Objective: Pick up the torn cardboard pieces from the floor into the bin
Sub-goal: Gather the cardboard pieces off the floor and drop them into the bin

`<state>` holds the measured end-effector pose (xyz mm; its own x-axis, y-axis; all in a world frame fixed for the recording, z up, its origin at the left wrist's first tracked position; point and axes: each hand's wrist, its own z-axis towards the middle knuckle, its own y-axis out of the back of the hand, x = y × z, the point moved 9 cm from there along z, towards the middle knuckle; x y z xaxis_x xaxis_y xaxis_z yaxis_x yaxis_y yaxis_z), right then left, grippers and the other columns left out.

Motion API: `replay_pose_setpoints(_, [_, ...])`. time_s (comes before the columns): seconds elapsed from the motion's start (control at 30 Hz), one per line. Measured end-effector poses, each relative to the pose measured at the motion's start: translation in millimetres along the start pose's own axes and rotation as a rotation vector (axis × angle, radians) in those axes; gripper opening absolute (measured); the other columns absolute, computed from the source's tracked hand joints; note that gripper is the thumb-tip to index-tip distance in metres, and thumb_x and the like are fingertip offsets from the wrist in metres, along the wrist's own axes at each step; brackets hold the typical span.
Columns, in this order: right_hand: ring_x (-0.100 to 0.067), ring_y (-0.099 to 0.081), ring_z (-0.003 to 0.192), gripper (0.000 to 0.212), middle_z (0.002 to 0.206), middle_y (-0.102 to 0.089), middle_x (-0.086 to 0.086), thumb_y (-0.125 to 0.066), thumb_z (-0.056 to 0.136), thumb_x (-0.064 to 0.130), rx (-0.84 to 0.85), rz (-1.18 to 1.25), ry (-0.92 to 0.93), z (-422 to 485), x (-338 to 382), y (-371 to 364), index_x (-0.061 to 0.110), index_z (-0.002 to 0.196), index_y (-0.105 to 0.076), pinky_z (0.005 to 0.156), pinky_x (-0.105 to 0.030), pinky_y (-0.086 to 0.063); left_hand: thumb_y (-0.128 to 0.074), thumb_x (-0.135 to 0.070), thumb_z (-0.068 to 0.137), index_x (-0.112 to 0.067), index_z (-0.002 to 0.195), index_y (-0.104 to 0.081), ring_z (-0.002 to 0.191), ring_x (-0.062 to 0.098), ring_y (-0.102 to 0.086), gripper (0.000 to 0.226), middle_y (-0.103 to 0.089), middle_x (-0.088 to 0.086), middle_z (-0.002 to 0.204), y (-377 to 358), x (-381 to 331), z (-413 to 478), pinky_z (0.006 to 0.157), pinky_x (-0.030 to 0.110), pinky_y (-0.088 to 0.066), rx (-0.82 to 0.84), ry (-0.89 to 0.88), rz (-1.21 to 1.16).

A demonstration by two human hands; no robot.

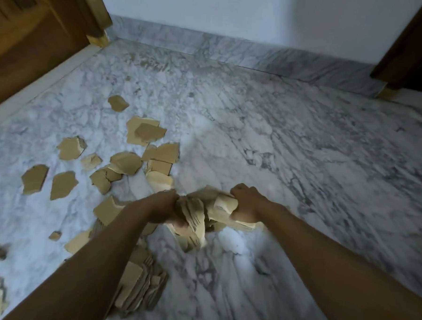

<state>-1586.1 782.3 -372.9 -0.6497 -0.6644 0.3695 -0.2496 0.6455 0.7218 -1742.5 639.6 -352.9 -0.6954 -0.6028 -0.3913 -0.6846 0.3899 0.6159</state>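
A cardboard wad [197, 218] is held over the floor [302, 164], fingers of left hand [164, 206] and right hand [245, 203] clamped round it. Loose bits could easily be dropped, tbh; no bin seen.

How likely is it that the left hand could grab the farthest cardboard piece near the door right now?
Probably not yet: the left hand grips a cardboard bundle with the right hand, and the farthest piece lies well beyond it on open floor.
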Motion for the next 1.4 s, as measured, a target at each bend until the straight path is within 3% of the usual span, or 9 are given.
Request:
replay_pose_setpoints(0.2, [-0.033, -0.05, 0.118, 0.05, 0.134, -0.05, -0.008, -0.063, 0.092, 0.035, -0.132, -0.13, 0.063, 7.1, 9.0, -20.1, 0.019, 0.133, -0.039, 0.089, -0.043, -0.044, -0.075, -0.062, 0.058, -0.029, 0.133, -0.054, 0.12, 0.029, -0.043, 0.084, -0.042, 0.008, 0.13, -42.7, -4.5, 18.1, 0.104, 0.043, -0.044, -0.076, -0.017, 0.141])
replay_pose_setpoints(0.43, [-0.028, -0.06, 0.098, 0.058, 0.115, -0.059, -0.008, -0.077, 0.083, 0.036, -0.164, 0.494, -0.125, -24.4, -42.2, 8.9, 0.024, 0.125, -0.038, 0.073, -0.036, -0.047, -0.078, -0.063, 0.062, -0.02, 0.133, -0.055, 0.141, 0.035, -0.022, 0.086, -0.023, 0.011, 0.155, -49.6, -22.6, 42.6, 0.112, 0.048, -0.035, -0.016, -0.023, 0.303])
replay_pose_setpoints(0.57, [-0.026, -0.057, 0.114, 0.071, 0.133, -0.057, -0.008, -0.079, 0.082, 0.035, -0.213, 0.554, -0.225, -45.9, -82.2, 49.4, 0.012, 0.14, -0.046, 0.089, -0.037, -0.05, -0.074, -0.068, 0.065, -0.025, 0.153, -0.027, 0.15, 0.034, 0.013, 0.108, -0.008, 0.007, 0.164, -55.1, -40.9, 63.7, 0.119, 0.06, -0.001, 0.011, -0.077, 0.33])
replay_pose_setpoints(0.7, [-0.03, -0.055, 0.122, 0.087, 0.142, -0.051, -0.011, -0.083, 0.078, 0.04, -0.172, 0.575, -0.377, -64.1, -130.4, 46.6, 0.01, 0.148, -0.04, 0.097, -0.04, -0.051, -0.076, -0.066, 0.065, -0.025, 0.154, -0.019, 0.143, 0.043, 0.029, 0.113, 0.014, 0.006, 0.164, -62.6, -52.0, 73.6, 0.113, 0.072, -0.006, 0.015, -0.005, 0.275])
replay_pose_setpoints(0.8, [-0.036, -0.039, 0.139, 0.1, 0.156, -0.033, -0.016, -0.079, 0.08, 0.047, -0.064, 0.412, -0.551, -68.4, -158.7, 14.5, 0.008, 0.155, -0.025, 0.108, -0.042, -0.042, -0.077, -0.05, 0.075, -0.021, 0.143, -0.041, 0.144, 0.042, 0.028, 0.082, 0.017, 0.01, 0.163, -56.6, -70.2, 70.0, 0.115, 0.068, -0.009, 0.0, -0.022, 0.3])
replay_pose_setpoints(0.93, [-0.045, -0.017, 0.143, 0.095, 0.158, -0.006, -0.018, -0.073, 0.085, 0.051, -0.043, 0.231, -0.766, -73.6, -174.4, -24.0, 0.016, 0.154, -0.02, 0.11, -0.046, -0.033, -0.081, -0.053, 0.068, -0.031, 0.134, -0.048, 0.144, 0.039, 0.029, 0.077, 0.027, -0.007, 0.16, -46.2, -87.5, 71.2, 0.114, 0.065, -0.021, -0.049, -0.11, 0.341])
replay_pose_setpoints(1.03, [-0.042, -0.024, 0.14, 0.094, 0.157, -0.008, -0.018, -0.074, 0.085, 0.049, -0.06, 0.275, -0.748, -69.3, -177.6, -27.1, 0.018, 0.154, -0.019, 0.106, -0.043, -0.038, -0.08, -0.053, 0.065, -0.04, 0.143, -0.04, 0.148, 0.036, 0.02, 0.089, 0.019, -0.011, 0.162, -45.8, -89.4, 75.1, 0.114, 0.061, -0.023, -0.023, -0.102, 0.36])
replay_pose_setpoints(1.2, [-0.035, -0.041, 0.139, 0.097, 0.156, -0.035, -0.017, -0.076, 0.083, 0.045, -0.067, 0.329, -0.627, -65.9, -176.1, -25.3, 0.009, 0.155, -0.022, 0.11, -0.038, -0.041, -0.077, -0.061, 0.061, -0.032, 0.127, -0.051, 0.13, 0.033, -0.026, 0.077, -0.029, -0.002, 0.14, -40.9, -82.2, 79.7, 0.094, 0.048, -0.042, -0.13, -0.026, 0.401])
replay_pose_setpoints(1.4, [-0.034, -0.045, 0.134, 0.086, 0.153, -0.039, -0.016, -0.073, 0.087, 0.038, -0.071, 0.418, -0.413, -56.3, -129.0, -10.9, 0.008, 0.152, -0.026, 0.096, -0.034, -0.043, -0.075, -0.06, 0.069, -0.021, 0.145, -0.032, 0.128, 0.036, -0.043, 0.095, -0.043, 0.014, 0.136, -50.0, -51.8, 73.4, 0.105, 0.042, -0.04, -0.147, 0.032, 0.227])
